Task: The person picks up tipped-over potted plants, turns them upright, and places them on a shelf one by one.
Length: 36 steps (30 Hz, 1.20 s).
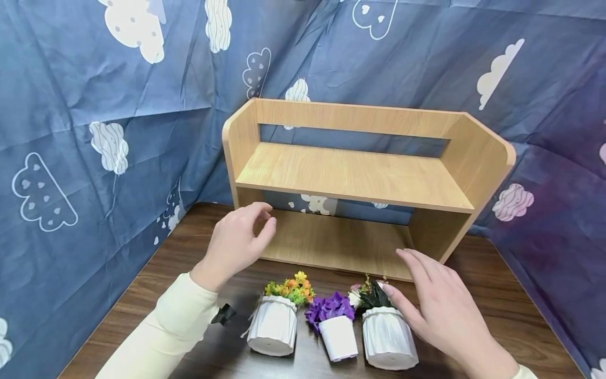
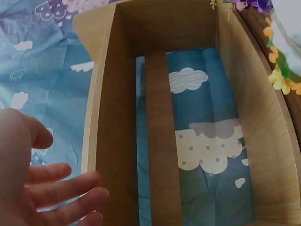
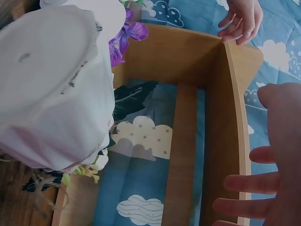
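My left hand hovers before the left end of a two-tier wooden shelf, fingers loosely bent and holding nothing. The right hand is held out above the rightmost pot, thumb close to its leaves; whether it touches them I cannot tell. Three white pots of artificial flowers lie on the table with their bases towards me: a ribbed pot with orange and yellow flowers, a smaller pot with purple flowers, and a ribbed pot with dark leaves. In the right wrist view a white pot's base looms close.
The shelf stands on a dark wood table, behind the pots. Blue cloth with cloud prints hangs behind and on both sides. A small black object shows by the left sleeve.
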{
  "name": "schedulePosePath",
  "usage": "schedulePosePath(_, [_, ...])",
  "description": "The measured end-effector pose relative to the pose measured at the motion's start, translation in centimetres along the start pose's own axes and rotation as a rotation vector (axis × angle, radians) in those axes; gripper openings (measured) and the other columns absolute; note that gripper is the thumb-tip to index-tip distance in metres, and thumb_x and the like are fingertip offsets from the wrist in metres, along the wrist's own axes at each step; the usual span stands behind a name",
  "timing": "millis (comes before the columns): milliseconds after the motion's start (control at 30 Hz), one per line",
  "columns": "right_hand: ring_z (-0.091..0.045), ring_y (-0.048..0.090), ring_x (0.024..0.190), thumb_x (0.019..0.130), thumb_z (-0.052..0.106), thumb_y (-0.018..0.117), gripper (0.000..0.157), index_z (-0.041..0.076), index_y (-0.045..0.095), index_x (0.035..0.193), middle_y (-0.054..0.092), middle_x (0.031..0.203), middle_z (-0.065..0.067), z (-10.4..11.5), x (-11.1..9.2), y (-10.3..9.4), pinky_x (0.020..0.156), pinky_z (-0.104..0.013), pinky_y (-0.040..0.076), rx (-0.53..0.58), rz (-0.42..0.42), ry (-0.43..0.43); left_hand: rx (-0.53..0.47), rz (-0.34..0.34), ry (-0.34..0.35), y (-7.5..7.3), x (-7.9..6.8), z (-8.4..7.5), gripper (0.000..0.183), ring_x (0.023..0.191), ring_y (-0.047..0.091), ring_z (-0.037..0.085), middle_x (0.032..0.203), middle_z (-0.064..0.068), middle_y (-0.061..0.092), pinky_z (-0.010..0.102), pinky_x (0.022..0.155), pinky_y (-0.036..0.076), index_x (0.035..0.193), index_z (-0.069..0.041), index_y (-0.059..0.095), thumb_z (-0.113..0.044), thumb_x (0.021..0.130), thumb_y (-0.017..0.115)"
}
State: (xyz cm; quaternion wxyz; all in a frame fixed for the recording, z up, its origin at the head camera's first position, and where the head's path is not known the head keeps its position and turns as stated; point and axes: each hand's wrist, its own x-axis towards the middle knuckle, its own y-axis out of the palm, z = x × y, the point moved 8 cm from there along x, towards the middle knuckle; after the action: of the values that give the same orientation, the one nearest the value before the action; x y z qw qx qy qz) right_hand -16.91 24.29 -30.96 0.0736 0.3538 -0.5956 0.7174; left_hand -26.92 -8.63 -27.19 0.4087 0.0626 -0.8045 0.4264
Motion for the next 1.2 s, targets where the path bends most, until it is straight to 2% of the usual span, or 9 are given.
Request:
schedulePosePath(100, [-0.043, 0.067, 0.123, 0.091, 0.04, 0.083, 0.07, 0.006, 0.059, 0.147, 0.068, 0.141, -0.018, -0.3, -0.5, -0.1, 0.099, -0.061, 0.049, 0.014, 0.007, 0.021, -0.038, -0.017, -0.061, -0.4, 0.2, 0.9, 0.027, 0.096, 0.074, 0.028, 0.108, 0.008, 0.08, 0.049, 0.082, 0.06, 0.119, -0.006, 0.076, -0.025, 0.1, 0.068])
schedulePosePath(233, [-0.043, 0.067, 0.121, 0.091, 0.039, 0.083, 0.069, 0.007, 0.059, 0.146, 0.068, 0.14, -0.017, -0.7, -1.0, -0.2, 0.098, -0.06, 0.048, 0.025, 0.011, 0.04, -0.095, -0.045, -0.127, -1.1, 0.6, 2.0, 0.03, 0.113, 0.071, 0.032, 0.118, 0.014, 0.076, 0.051, 0.096, 0.056, 0.123, -0.004, 0.073, -0.023, 0.1, 0.069])
schedulePosePath(367, [-0.043, 0.068, 0.12, 0.091, 0.038, 0.084, 0.068, 0.006, 0.059, 0.145, 0.068, 0.138, -0.018, -0.9, -1.4, 0.0, 0.097, -0.059, 0.048, 0.036, 0.007, 0.049, -0.156, -0.081, -0.168, -1.9, 1.0, 3.1, 0.034, 0.115, 0.067, 0.037, 0.123, 0.019, 0.072, 0.051, 0.098, 0.053, 0.127, -0.001, 0.071, -0.019, 0.099, 0.069])
schedulePosePath(467, [-0.044, 0.068, 0.119, 0.092, 0.038, 0.084, 0.067, 0.005, 0.06, 0.145, 0.069, 0.137, -0.018, -1.1, -1.8, 0.1, 0.097, -0.059, 0.048, 0.042, 0.011, 0.058, -0.19, -0.109, -0.196, -2.2, 1.0, 3.9, 0.039, 0.111, 0.065, 0.038, 0.128, 0.02, 0.069, 0.05, 0.095, 0.052, 0.132, 0.002, 0.068, -0.018, 0.099, 0.068])
schedulePosePath(633, [-0.042, 0.07, 0.116, 0.092, 0.036, 0.084, 0.065, 0.005, 0.06, 0.144, 0.07, 0.135, -0.016, -1.4, -2.4, 0.2, 0.095, -0.058, 0.05, 0.042, 0.023, 0.078, -0.252, -0.142, -0.286, -2.5, 1.1, 5.4, 0.047, 0.117, 0.063, 0.038, 0.136, 0.022, 0.063, 0.052, 0.1, 0.055, 0.142, 0.005, 0.06, -0.017, 0.101, 0.066])
schedulePosePath(700, [-0.042, 0.07, 0.115, 0.092, 0.036, 0.084, 0.065, 0.005, 0.061, 0.143, 0.07, 0.135, -0.015, -1.5, -2.7, 0.3, 0.094, -0.059, 0.05, 0.044, 0.029, 0.093, -0.272, -0.143, -0.33, -2.4, 1.3, 6.1, 0.049, 0.124, 0.061, 0.038, 0.138, 0.022, 0.061, 0.054, 0.105, 0.054, 0.144, 0.004, 0.057, -0.018, 0.102, 0.065])
schedulePosePath(800, [-0.042, 0.07, 0.116, 0.092, 0.037, 0.084, 0.063, 0.005, 0.061, 0.142, 0.07, 0.134, -0.016, -1.9, -3.2, 0.5, 0.094, -0.06, 0.051, 0.05, 0.044, 0.119, -0.282, -0.14, -0.388, -2.3, 1.6, 7.0, 0.051, 0.126, 0.061, 0.038, 0.141, 0.021, 0.058, 0.054, 0.108, 0.052, 0.147, 0.003, 0.054, -0.021, 0.103, 0.065])
schedulePosePath(1000, [-0.044, 0.071, 0.115, 0.093, 0.039, 0.083, 0.061, 0.004, 0.062, 0.14, 0.071, 0.132, -0.017, -2.4, -4.3, 1.4, 0.092, -0.065, 0.054, 0.071, 0.099, 0.179, -0.29, -0.096, -0.494, -1.9, 2.1, 8.5, 0.058, 0.133, 0.062, 0.039, 0.151, 0.02, 0.058, 0.053, 0.114, 0.049, 0.152, 0.002, 0.052, -0.029, 0.105, 0.063])
schedulePosePath(1200, [-0.044, 0.07, 0.12, 0.095, 0.041, 0.081, 0.062, 0.007, 0.062, 0.143, 0.071, 0.135, -0.016, -2.7, -5.4, 2.2, 0.092, -0.068, 0.054, 0.09, 0.144, 0.227, -0.352, -0.071, -0.518, -1.5, 2.9, 9.2, 0.062, 0.142, 0.06, 0.039, 0.159, 0.022, 0.057, 0.05, 0.12, 0.047, 0.158, 0.002, 0.047, -0.027, 0.106, 0.063])
